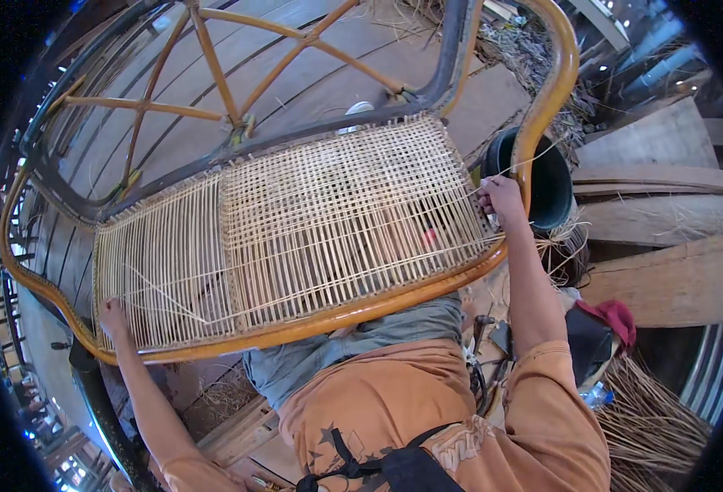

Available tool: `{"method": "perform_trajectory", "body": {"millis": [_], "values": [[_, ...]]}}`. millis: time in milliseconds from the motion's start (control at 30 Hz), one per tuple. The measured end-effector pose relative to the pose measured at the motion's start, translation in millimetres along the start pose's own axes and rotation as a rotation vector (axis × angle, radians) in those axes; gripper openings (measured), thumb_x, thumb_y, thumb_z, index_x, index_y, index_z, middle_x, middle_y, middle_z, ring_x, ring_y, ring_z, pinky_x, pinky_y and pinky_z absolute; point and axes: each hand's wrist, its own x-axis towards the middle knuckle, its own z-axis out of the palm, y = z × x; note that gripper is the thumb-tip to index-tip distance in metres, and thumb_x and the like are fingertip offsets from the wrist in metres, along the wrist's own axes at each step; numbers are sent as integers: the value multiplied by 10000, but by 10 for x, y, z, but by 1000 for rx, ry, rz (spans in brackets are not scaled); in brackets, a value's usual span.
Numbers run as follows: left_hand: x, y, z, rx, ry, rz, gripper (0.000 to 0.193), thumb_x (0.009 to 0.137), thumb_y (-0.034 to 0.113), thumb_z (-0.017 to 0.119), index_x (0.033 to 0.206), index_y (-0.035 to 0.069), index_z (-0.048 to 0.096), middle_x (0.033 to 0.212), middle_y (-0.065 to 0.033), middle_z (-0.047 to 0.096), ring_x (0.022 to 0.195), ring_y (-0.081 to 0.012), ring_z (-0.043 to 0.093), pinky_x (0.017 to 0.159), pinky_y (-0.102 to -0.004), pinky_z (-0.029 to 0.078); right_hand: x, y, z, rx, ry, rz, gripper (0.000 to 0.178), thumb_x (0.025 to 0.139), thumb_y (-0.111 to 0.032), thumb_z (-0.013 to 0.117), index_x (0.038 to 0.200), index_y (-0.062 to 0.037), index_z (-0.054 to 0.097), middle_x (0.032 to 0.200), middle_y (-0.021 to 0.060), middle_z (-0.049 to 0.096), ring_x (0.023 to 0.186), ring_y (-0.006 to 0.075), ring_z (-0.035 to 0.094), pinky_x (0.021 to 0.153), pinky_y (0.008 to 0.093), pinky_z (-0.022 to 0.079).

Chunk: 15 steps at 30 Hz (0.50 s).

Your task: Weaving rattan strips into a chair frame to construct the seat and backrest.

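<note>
A rattan bench frame [341, 318] with a seat woven of pale cane strips [328, 189] lies across my lap. Its right section is cross-woven most densely toward the far side; the left section [164, 246] shows mostly lengthwise strips. At the right edge of the weave, my right hand [502, 198] pinches a thin cane strand [540, 152], whose end sticks up past the frame. My left hand [114, 320] is closed at the seat's left edge; what its fingertips hold is too small to make out. A loose bent strand [168, 297] rests over the strips beside it.
A dark green bucket [551, 193] stands just beyond my right hand. Wooden boards [648, 217] lie at the right, with a red cloth cap [609, 318] and a bundle of thin brown canes [648, 418] nearer. The bench's crossed rattan back [304, 39] spreads over the plank floor ahead.
</note>
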Motion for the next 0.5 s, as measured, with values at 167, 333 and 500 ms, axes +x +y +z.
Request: {"method": "perform_trajectory", "body": {"millis": [167,333,500], "values": [[-154,165,-102,109,-44,41,249,868,229,507,901,11,625,619,-42,527,532,-116,494,497,-285,394,-212,-108,-165,121,97,-74,117,906,-119,545,939,-16,589,739,42,594,538,114,582,427,236,410],[-601,480,-216,-46,25,-9,185,878,214,503,834,54,583,565,-5,476,437,-83,425,390,-241,320,-318,-112,-453,183,184,-323,111,905,-127,566,955,-32,597,761,18,608,558,91,577,476,219,427],[-606,462,-265,-205,-53,-85,137,878,211,535,891,82,580,549,14,473,399,-57,389,359,-201,307,-608,-126,-847,194,423,-410,125,927,-161,557,1003,-65,581,817,23,617,612,86,585,492,208,448]]}}
